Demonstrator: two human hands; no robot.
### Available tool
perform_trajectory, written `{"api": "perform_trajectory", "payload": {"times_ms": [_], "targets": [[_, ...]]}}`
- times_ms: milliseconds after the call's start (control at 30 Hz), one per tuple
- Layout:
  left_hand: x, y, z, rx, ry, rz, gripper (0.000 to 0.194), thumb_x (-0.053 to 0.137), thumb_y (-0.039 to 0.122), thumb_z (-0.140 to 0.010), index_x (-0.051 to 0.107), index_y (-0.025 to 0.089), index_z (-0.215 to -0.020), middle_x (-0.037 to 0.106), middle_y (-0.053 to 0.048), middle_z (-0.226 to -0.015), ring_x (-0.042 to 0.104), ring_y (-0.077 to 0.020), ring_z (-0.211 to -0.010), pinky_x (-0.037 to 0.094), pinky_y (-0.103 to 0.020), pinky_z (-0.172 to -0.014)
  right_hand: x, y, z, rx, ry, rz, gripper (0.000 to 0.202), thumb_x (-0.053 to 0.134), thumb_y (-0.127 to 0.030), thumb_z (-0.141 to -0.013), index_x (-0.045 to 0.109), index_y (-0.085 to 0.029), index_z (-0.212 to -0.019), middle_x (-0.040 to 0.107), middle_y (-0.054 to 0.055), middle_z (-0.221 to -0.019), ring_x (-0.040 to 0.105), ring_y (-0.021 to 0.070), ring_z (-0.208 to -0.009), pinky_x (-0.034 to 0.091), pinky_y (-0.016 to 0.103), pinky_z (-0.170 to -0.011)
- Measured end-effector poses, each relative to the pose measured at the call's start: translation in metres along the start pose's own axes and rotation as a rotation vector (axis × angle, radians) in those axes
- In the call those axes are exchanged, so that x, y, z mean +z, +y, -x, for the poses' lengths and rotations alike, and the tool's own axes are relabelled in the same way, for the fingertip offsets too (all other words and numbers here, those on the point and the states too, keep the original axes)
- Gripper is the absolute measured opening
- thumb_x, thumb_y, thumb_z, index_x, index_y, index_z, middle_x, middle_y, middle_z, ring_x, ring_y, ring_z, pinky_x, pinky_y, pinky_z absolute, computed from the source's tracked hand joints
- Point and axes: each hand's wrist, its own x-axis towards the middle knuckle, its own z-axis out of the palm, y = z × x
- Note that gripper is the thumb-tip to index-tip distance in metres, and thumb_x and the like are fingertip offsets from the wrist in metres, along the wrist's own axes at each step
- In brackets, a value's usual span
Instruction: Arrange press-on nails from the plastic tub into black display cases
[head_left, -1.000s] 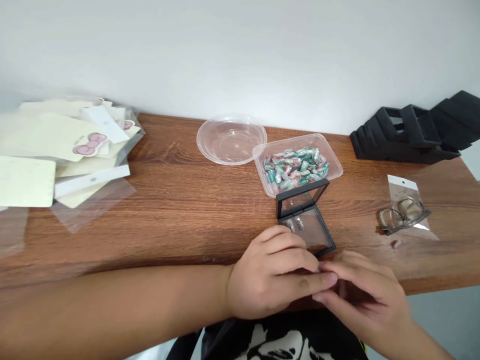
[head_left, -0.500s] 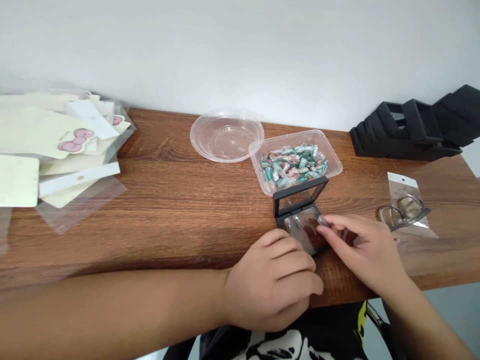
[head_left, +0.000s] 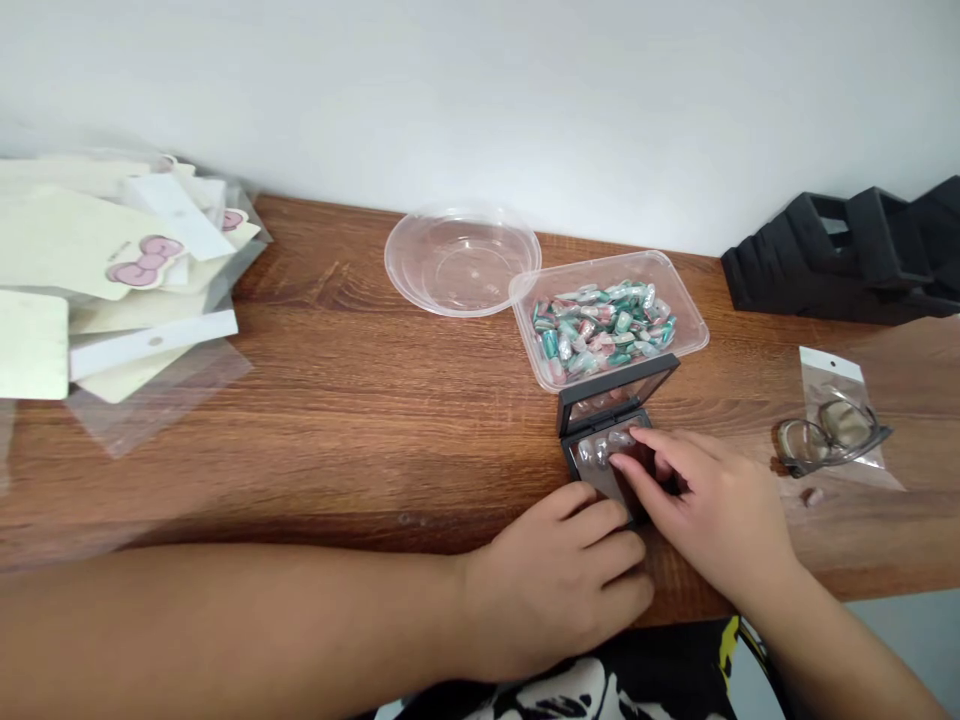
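Observation:
An open black display case [head_left: 568, 460] with a windowed lid [head_left: 619, 387] stands near the table's front edge. Two shiny silver press-on nails [head_left: 592, 452] lie on its clear film at the upper left. My right hand [head_left: 709, 500] pinches another press-on nail [head_left: 619, 439] between thumb and forefinger, against the film just right of those two. My left hand [head_left: 559, 585] is closed at the case's front left side, knuckles up. Its fingertips are tucked under, so whatever they hold is hidden.
Behind the case sits a clear tub [head_left: 694, 335] full of teal, pink and silver nails, overlapped by a round plastic lid [head_left: 420, 285]. Black cases [head_left: 802, 260] are stacked at right, near glasses [head_left: 832, 440] on a plastic bag. Bagged cards [head_left: 67, 240] lie left.
My right hand has brought the nail leftward and down onto the film beside the other two. My left hand stays by the case. The whole view has shifted slightly.

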Motion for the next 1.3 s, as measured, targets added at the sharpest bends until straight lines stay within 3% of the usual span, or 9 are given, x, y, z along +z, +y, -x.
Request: {"api": "perform_trajectory", "payload": {"times_ms": [300, 467, 633, 800, 967, 1133, 1300], "targets": [[0.001, 0.003, -0.001, -0.013, 0.019, -0.034, 0.014, 0.055, 0.014, -0.093, 0.069, 0.016, -0.095, 0.066, -0.002, -0.087, 0.056, -0.0195, -0.085, 0.044, -0.038, -0.081, 0.002, 0.004, 0.000, -0.024, -0.039, -0.150, 0.022, 0.058, -0.028, -0.095, 0.070, -0.017, -0.081, 0.066, 0.000, -0.065, 0.060, 0.0127, -0.057, 0.044, 0.026, -0.059], [0.002, 0.008, 0.000, -0.020, 0.056, -0.072, 0.019, 0.053, 0.015, -0.094, 0.070, 0.015, -0.102, 0.069, -0.004, -0.093, 0.059, -0.0206, -0.092, 0.046, -0.044, -0.093, 0.001, 0.002, -0.002, -0.028, -0.039, -0.174, 0.027, 0.057, -0.029, -0.096, 0.067, -0.017, -0.073, 0.065, 0.002, -0.065, 0.060, 0.0133, -0.060, 0.045, 0.026, -0.060], [0.004, 0.008, 0.000, -0.013, 0.027, -0.144, 0.025, 0.050, 0.017, -0.094, 0.070, 0.015, -0.109, 0.071, -0.007, -0.105, 0.059, -0.0251, -0.106, 0.042, -0.052, -0.107, 0.001, 0.002, -0.005, -0.138, 0.008, -0.180, 0.015, 0.058, -0.026, -0.094, 0.070, -0.016, -0.093, 0.069, 0.004, -0.075, 0.062, 0.0162, -0.068, 0.049, 0.028, -0.064], [0.004, 0.007, 0.000, -0.007, -0.010, -0.154, 0.024, 0.051, 0.019, -0.094, 0.069, 0.014, -0.108, 0.071, -0.009, -0.108, 0.061, -0.0270, -0.108, 0.043, -0.055, -0.107, 0.006, 0.008, -0.005, -0.116, -0.101, -0.202, 0.025, 0.054, -0.028, -0.097, 0.070, -0.020, -0.114, 0.067, 0.006, -0.091, 0.064, 0.0164, -0.076, 0.054, 0.030, -0.070], [0.002, 0.010, 0.000, -0.007, 0.001, -0.145, 0.014, 0.055, 0.019, -0.091, 0.068, 0.017, -0.088, 0.072, -0.007, -0.100, 0.063, -0.0242, -0.099, 0.044, -0.052, -0.108, 0.009, 0.009, -0.006, -0.117, -0.133, -0.207, 0.025, 0.055, -0.029, -0.097, 0.071, -0.022, -0.115, 0.066, 0.006, -0.089, 0.063, 0.0159, -0.076, 0.053, 0.028, -0.068], [0.002, 0.011, 0.000, -0.033, 0.009, -0.162, 0.014, 0.054, 0.021, -0.090, 0.066, 0.017, -0.084, 0.069, -0.005, -0.091, 0.062, -0.0237, -0.091, 0.045, -0.051, -0.107, 0.010, 0.006, -0.008, -0.141, -0.082, -0.182, 0.025, 0.055, -0.025, -0.096, 0.072, -0.020, -0.114, 0.066, 0.005, -0.086, 0.063, 0.0157, -0.075, 0.049, 0.027, -0.064], [0.004, 0.012, 0.001, -0.037, 0.008, -0.194, 0.014, 0.054, 0.022, -0.090, 0.066, 0.017, -0.084, 0.070, -0.006, -0.094, 0.062, -0.0250, -0.093, 0.045, -0.050, -0.105, 0.011, 0.006, -0.007, -0.185, -0.073, -0.163, 0.027, 0.054, -0.024, -0.096, 0.072, -0.021, -0.116, 0.065, 0.005, -0.086, 0.060, 0.0153, -0.074, 0.046, 0.026, -0.062]]}}
